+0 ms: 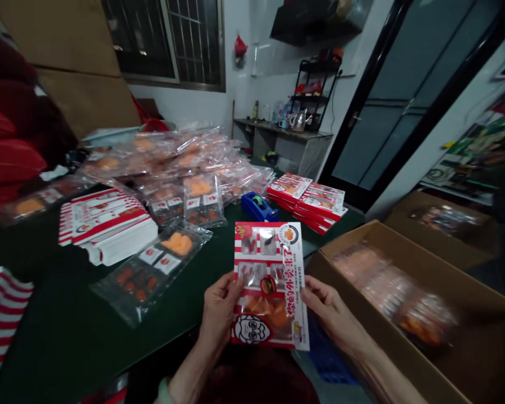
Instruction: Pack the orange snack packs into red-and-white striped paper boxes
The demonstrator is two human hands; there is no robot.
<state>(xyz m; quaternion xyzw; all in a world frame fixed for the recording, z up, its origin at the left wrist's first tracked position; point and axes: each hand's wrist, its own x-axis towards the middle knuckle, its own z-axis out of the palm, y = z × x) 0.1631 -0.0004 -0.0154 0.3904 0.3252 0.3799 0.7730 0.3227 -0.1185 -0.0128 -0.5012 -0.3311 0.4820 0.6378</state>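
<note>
A red-and-white striped toy package (269,280) stands upright in front of me, held by both hands. My left hand (219,311) grips its lower left edge, fingers curled round it. My right hand (325,306) pinches its right edge by the white label strip. The package has clear windows showing small toy food pieces and a cartoon face at the bottom. It is above the near edge of the dark green table (67,331).
A clear bag of toy pieces (151,269) lies left of the package. A stack of striped cards (107,224), a heap of filled bags (180,163), a blue tape dispenser (258,206) and finished packages (309,199) sit behind. An open cardboard box (399,303) stands at right.
</note>
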